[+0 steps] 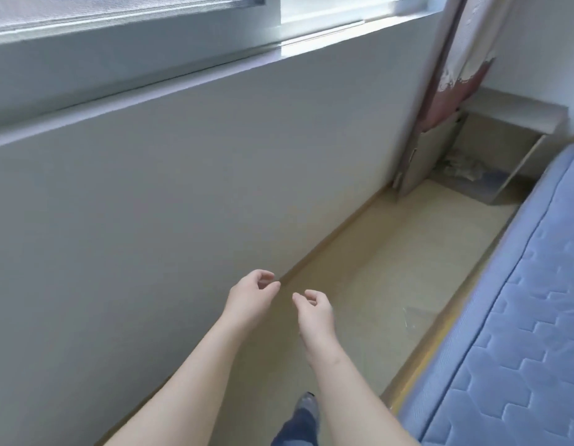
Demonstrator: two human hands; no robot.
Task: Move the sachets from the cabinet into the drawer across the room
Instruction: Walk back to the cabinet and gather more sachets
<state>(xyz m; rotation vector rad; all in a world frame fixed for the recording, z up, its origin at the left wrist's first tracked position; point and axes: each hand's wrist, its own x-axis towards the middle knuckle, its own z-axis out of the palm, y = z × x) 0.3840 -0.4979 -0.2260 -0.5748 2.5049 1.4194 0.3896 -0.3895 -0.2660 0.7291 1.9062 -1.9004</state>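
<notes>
We see a smooth, matt pale wall running along the left under a white-framed window, with a thin tan skirting where it meets the beige floor. On the right lies a blue mattress, quilted in a stepped stitch pattern. A scrap of clear film lies on the floor beside it. Near us, the left hand and right hand are held out side by side, apart. The fingers of both are loosely curled, thumbs close to fingertips, holding and touching nothing. Far right, a boxy cabinet with a white top slab stands open under a lacy white and dull-red curtain. A pale crumpled heap lies inside on its bottom, too blurred for us to tell whether it is the sachets. Below our arms a grey shoe shows.
</notes>
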